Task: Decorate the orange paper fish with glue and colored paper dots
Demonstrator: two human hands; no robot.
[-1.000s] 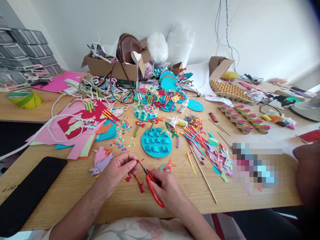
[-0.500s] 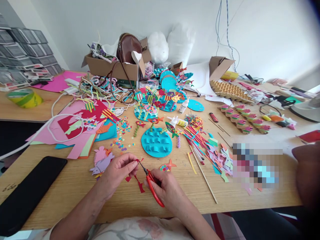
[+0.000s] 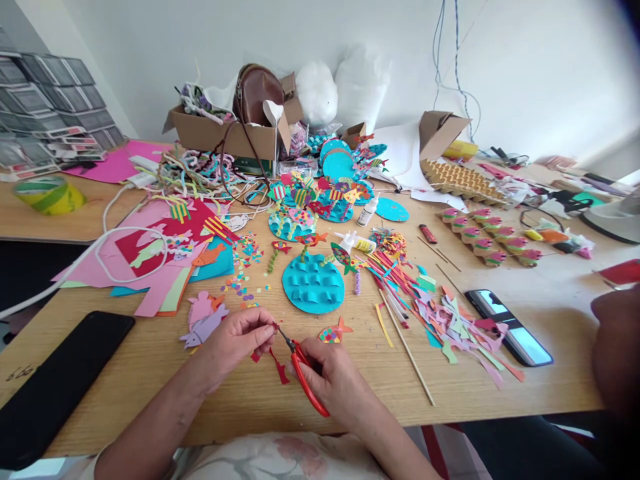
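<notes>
Left hand (image 3: pixel 235 343) pinches a red scrap (image 3: pixel 275 326) between its fingers, just above the counter (image 3: pixel 150 373); right hand (image 3: pixel 333 377), fingers closed on red scissors (image 3: pixel 303 370), sets the blade tips at the scrap

red-handled scissors (image 3: pixel 304 373) at red paper scrap (image 3: pixel 274 327)

free: bare table (image 3: pixel 150 373) left of hands | blocked ahead: teal disc (image 3: pixel 313 284), paper scraps (image 3: pixel 450 320) | skewer (image 3: pixel 406 348) right
</notes>
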